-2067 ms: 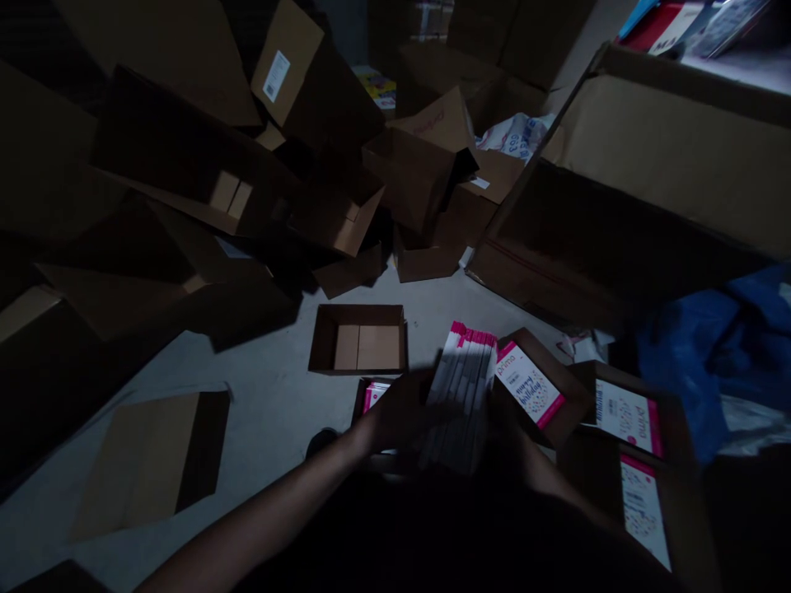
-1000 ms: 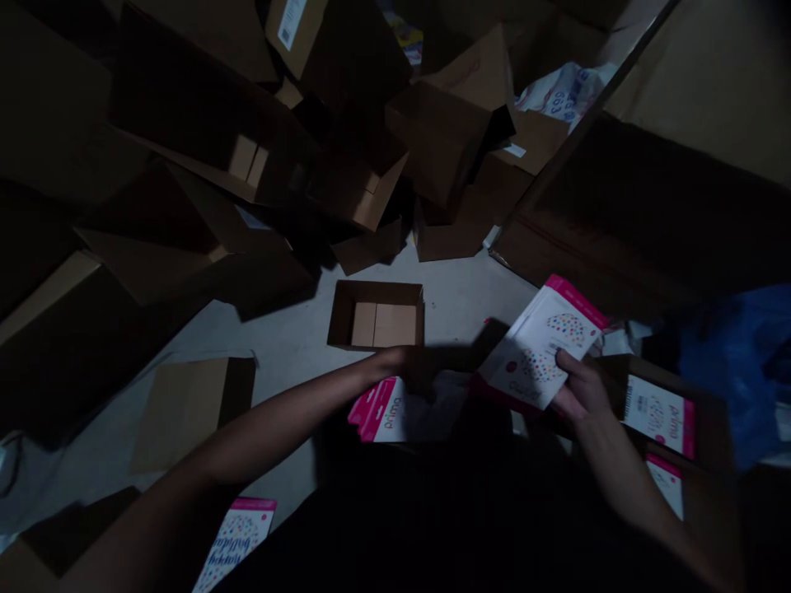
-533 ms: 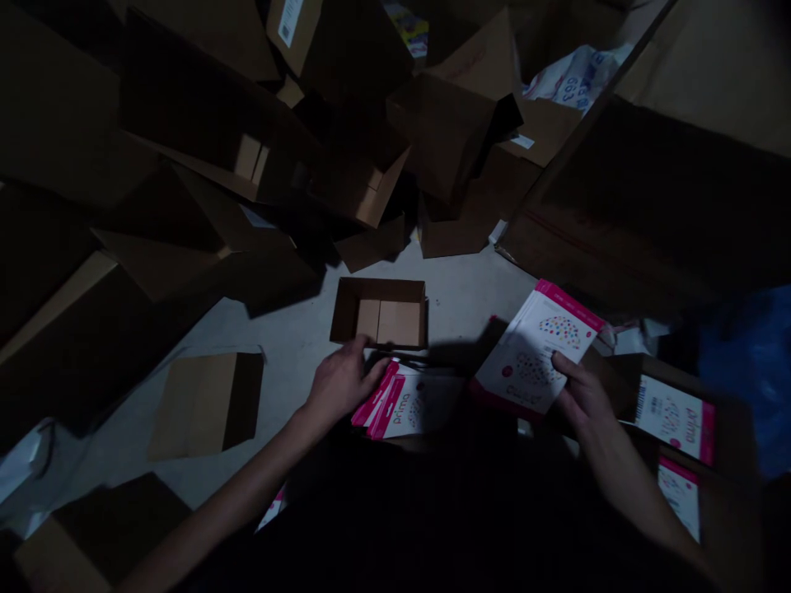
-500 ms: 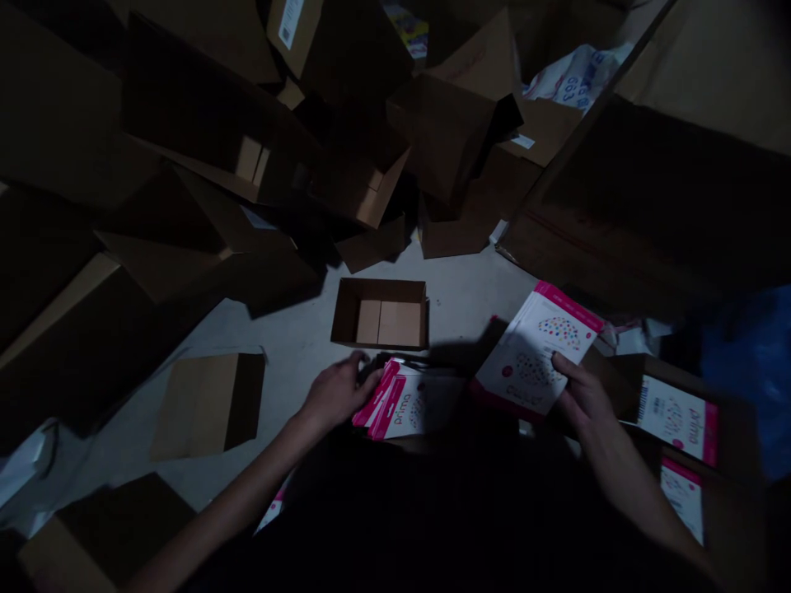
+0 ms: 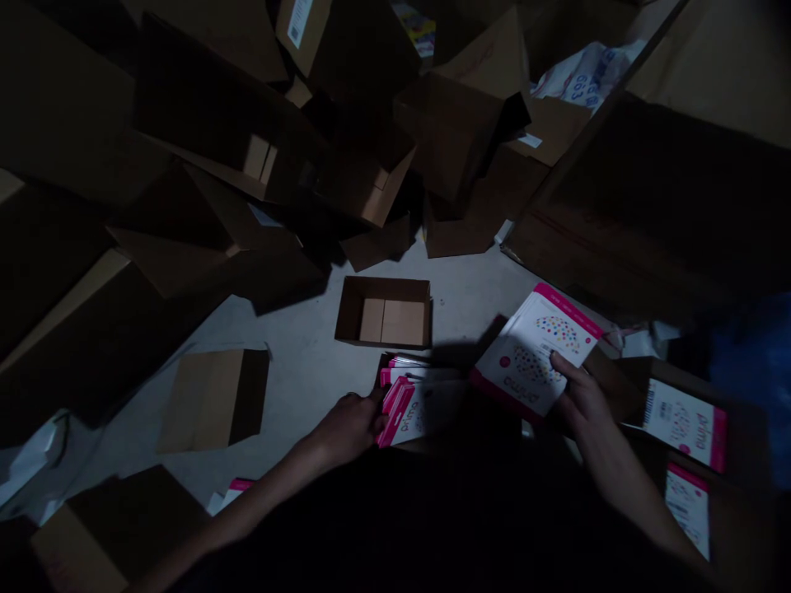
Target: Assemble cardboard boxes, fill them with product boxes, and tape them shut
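Note:
My right hand [image 5: 581, 391] grips a stack of flat white-and-pink packets [image 5: 535, 354] printed with coloured dots, thumb on the top face. Lower in the middle, my left hand [image 5: 351, 424] is closed on the pink ends of some similar packets [image 5: 399, 420] marked "prima". Beyond these, more packets [image 5: 411, 373] of the same kind lie in what looks like a dark-edged box, largely in shadow. My left fingertips are partly hidden behind the packets.
A small open carton [image 5: 400, 321] stands on the pale floor ahead. Open cardboard boxes [image 5: 461, 123] are heaped beyond it, and a large carton [image 5: 618, 189] rises at right. Further packets [image 5: 683, 424] lie in boxes at lower right. Another carton [image 5: 207, 399] sits at left.
My left hand has come nearer to me and closed on the front packets, which have separated from those behind. My right hand keeps its stack in nearly the same place.

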A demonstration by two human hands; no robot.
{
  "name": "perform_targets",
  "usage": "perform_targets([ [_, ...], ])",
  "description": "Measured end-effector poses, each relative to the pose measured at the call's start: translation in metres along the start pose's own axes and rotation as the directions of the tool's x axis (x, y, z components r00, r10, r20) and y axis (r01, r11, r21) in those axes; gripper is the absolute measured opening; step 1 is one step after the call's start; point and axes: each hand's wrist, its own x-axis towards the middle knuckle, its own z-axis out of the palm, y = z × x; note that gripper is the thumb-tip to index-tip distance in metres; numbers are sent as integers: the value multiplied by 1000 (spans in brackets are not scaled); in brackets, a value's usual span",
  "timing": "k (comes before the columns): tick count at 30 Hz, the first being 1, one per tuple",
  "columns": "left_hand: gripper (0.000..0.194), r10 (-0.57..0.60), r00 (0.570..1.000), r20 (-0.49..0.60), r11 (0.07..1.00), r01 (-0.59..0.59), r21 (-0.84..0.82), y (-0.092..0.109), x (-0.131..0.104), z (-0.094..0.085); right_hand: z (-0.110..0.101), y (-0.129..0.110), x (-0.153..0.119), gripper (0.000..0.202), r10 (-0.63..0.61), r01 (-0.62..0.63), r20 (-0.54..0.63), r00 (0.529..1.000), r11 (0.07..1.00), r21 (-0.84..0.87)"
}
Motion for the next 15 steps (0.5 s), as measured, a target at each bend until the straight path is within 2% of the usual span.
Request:
perform_targets([
  [2,54,-34,999,-14,999,34,-6,0,6,12,1,0,0,54,11,-11,10,1000,1000,5],
  [4,62,-62,997,-39,994,58,-91,-2,9,21,3,0,-1,54,12,-13,32,999,1000,9],
  [7,67,-5,999,-46,990,-1,-140,1,-1,18,4,0,-3,53,19,-19,60,998,1000,6],
  [8,65,16,998,-60,995,-22,-95,6,-5,13,4,0,-3,53,23,-24,60,998,1000,8],
  [10,57,45,983,-180,997,-33,69,19,-8,0,4,0,-3,53,29,-30,45,999,999,16],
  [12,50,152,940,-305,970,-83,228,35,3,-7,4,-1,-2,52,15,-16,20,1000,999,30],
  [13,47,226,920,-321,950,-135,282,43,15,-5,4,-1,-2,51,12,-13,11,1000,999,35],
  [15,45,350,906,-240,908,-264,326,52,48,8,4,-1,-2,48,9,-9,-2,1000,999,40],
])
